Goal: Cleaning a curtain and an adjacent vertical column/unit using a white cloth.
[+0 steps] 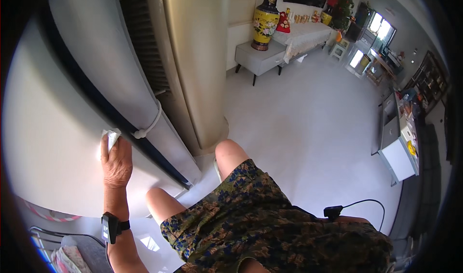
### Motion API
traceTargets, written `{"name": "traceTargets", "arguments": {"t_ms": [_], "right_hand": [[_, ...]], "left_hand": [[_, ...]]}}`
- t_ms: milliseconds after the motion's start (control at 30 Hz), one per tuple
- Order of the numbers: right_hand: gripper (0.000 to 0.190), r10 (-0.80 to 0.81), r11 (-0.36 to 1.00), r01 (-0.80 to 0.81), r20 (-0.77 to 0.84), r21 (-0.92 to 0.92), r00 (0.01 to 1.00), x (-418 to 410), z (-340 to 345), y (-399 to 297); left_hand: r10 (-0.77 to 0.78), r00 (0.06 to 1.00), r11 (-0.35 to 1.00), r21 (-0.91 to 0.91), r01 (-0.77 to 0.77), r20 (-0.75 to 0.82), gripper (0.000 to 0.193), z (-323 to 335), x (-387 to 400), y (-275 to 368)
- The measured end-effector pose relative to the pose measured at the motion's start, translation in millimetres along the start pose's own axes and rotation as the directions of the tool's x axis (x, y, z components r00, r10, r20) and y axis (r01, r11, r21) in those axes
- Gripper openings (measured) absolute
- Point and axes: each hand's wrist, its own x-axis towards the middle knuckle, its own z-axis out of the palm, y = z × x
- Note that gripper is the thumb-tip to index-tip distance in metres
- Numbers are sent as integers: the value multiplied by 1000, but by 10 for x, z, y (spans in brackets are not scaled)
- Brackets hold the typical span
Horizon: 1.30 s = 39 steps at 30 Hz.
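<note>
My left hand (117,161) grips a small folded white cloth or tissue (111,137) between its fingers, against a large smooth white panel (54,128). A black device is strapped on the left wrist. Beside the hand runs a dark vertical strip (97,99), with a knotted white cord (143,132) lying across it. Right of the strip are a pale panel edge and a dark slatted vent (144,38). My right hand is out of view; only part of that arm shows, with a black device and cable.
A beige rounded column (199,63) stands close ahead of my knees. Beyond it, a yellow floral vase (266,27) stands on a low grey cabinet (257,56). A grey-and-white cabinet (396,157) stands at the right. At lower left are a grey seat-like object and a patterned cloth (70,260).
</note>
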Motion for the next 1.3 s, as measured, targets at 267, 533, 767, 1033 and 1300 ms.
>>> {"name": "traceTargets", "arguments": {"t_ms": [267,533,767,1033,1300], "right_hand": [[21,-46,998,44,-35,-42,998,32,112,-373],[21,-42,997,39,-60,-61,997,-13,204,-451],[22,-62,995,57,-67,-86,996,-28,258,-566],[22,-85,982,70,-80,-174,993,-156,247,-629],[23,-139,966,110,-111,-234,984,-306,260,-642]], "left_hand": [[28,999,1000,-15,-28,39,18,41,-37,25],[15,999,1000,-16,-15,-29,21,61,-36,60],[6,1000,998,-64,-6,-3,24,86,-34,63],[54,998,994,-96,-52,14,26,35,-15,35],[39,999,987,-157,-44,-36,23,17,57,38]]}}
